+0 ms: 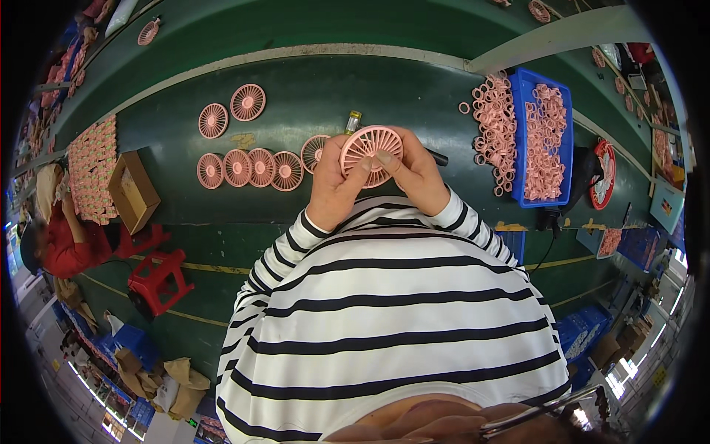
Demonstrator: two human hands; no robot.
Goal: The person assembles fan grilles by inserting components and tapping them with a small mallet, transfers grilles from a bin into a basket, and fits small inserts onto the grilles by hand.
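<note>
Watching remotely, I find the left hand (334, 183) and right hand (421, 176) pinching the round pink spoked grille (372, 142) between them, tilt unclear.

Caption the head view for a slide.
Left hand and right hand hold a round pink grille at a dark green bench, blue bin of pink rings at right.

The head view looks steeply down from the wearer's own head, upright, through a wide fisheye lens. The striped shirt (399, 303) fills the lower middle, very near; the hands (423, 177) come just above centre, a little farther off. The bench (414, 85) spans the upper half, its far edge bowed; black closes in the corners.
</note>
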